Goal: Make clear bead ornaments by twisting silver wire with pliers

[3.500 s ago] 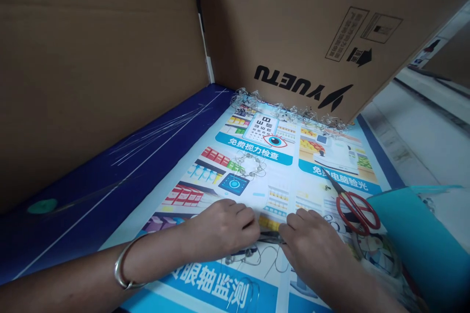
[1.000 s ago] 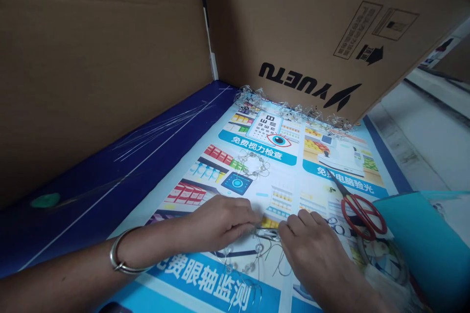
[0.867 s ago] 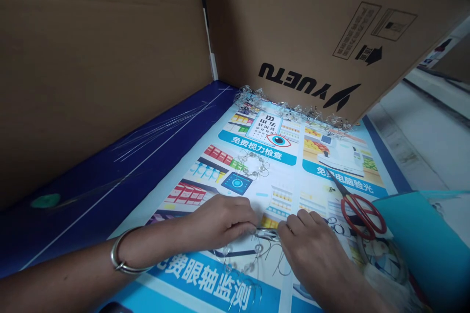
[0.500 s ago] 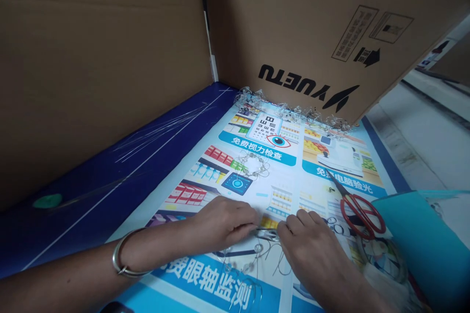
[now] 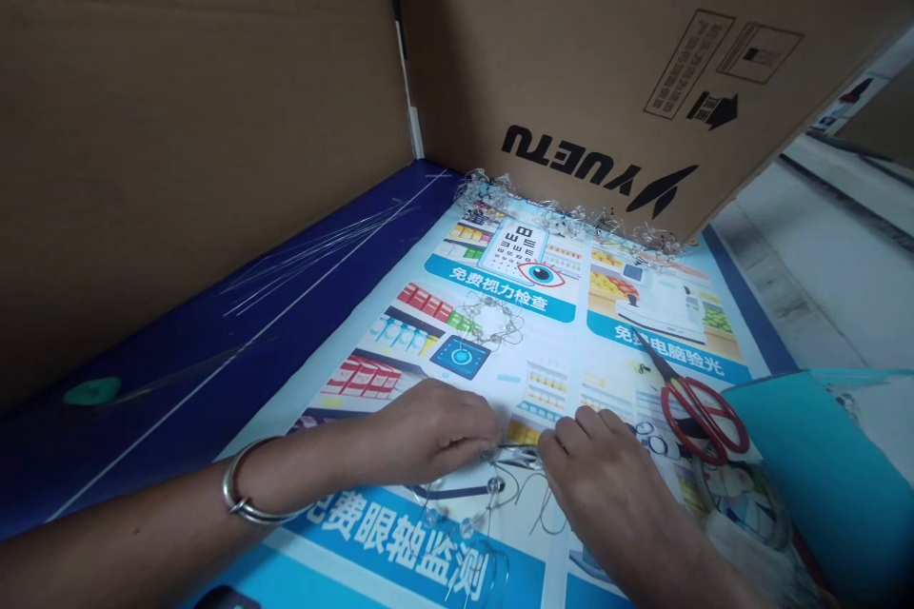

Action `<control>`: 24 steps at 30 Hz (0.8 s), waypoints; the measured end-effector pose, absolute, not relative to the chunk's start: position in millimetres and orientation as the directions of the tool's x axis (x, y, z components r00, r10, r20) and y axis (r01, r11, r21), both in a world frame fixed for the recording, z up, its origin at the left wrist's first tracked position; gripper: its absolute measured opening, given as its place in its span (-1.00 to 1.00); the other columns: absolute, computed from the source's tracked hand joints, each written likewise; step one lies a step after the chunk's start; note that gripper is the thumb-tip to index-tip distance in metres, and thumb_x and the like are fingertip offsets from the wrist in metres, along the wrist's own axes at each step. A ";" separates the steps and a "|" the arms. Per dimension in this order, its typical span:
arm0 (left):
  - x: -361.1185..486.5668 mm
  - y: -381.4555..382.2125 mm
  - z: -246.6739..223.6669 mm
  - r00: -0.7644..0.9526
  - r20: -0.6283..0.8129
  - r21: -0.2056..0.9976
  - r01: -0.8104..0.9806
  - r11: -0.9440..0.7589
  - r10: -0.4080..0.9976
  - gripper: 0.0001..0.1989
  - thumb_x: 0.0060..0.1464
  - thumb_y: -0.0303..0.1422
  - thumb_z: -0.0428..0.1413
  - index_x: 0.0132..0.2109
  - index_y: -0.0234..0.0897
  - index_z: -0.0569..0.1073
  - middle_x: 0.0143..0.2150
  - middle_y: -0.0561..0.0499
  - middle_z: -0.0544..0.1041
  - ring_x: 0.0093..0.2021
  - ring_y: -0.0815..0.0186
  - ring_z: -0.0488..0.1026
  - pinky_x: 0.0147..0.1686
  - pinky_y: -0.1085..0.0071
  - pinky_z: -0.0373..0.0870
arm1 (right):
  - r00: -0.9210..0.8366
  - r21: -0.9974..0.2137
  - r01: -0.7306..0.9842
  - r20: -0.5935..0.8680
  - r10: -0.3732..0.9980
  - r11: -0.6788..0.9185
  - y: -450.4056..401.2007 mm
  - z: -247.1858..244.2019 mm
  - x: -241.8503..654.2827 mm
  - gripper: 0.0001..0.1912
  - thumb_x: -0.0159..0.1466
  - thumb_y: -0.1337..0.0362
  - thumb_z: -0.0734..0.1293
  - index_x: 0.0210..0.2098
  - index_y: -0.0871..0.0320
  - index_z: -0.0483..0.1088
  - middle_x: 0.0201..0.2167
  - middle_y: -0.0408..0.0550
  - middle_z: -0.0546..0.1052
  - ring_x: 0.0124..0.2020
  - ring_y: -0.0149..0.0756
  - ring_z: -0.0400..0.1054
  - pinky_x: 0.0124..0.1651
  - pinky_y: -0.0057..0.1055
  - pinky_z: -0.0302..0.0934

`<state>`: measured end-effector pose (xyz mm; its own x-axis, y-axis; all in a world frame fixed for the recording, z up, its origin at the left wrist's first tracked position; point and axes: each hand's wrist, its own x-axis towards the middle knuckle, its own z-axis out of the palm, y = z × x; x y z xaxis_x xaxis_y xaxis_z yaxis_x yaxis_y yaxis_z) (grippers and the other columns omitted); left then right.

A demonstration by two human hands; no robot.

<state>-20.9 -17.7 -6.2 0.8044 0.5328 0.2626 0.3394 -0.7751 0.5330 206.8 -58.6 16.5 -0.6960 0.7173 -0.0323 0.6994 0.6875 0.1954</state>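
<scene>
My left hand (image 5: 448, 430) is closed in a pinch, and a loop of clear beads on thin wire (image 5: 467, 527) hangs just below its fingertips. My right hand (image 5: 604, 468) is wrapped round what looks like small silver pliers (image 5: 525, 459). Their metal end shows in the gap between the two hands, close to my left fingertips. My fingers hide exactly where the wire is gripped. Loose wire ends curl below the pliers. Farther up the printed sheet lies a ring of clear beads and wire (image 5: 492, 319).
Red-handled scissors (image 5: 704, 419) lie right of my right hand, beside a turquoise folder (image 5: 821, 447) and a roll of clear tape (image 5: 746, 500). Several beaded wire pieces (image 5: 571, 214) line the cardboard wall (image 5: 606, 38). Thin strands (image 5: 314, 257) and a green lump (image 5: 92, 391) lie left.
The hanging beads have swung slightly left and up. My left hand has moved a touch to the left; my right hand is nearly still.
</scene>
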 end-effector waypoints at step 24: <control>-21.8 -15.1 -3.6 0.830 0.257 0.507 0.320 -0.800 0.495 -0.86 0.12 -0.52 -0.08 -0.29 -0.25 0.35 -0.40 0.04 0.45 -0.36 0.32 0.33 -0.28 0.35 0.24 | -0.722 0.246 0.674 0.023 0.691 0.696 -57.0 18.2 202.1 -0.85 0.08 0.49 0.30 -0.39 0.15 0.27 -0.47 -0.10 0.35 -0.38 -0.27 0.18 -0.30 -0.32 -0.04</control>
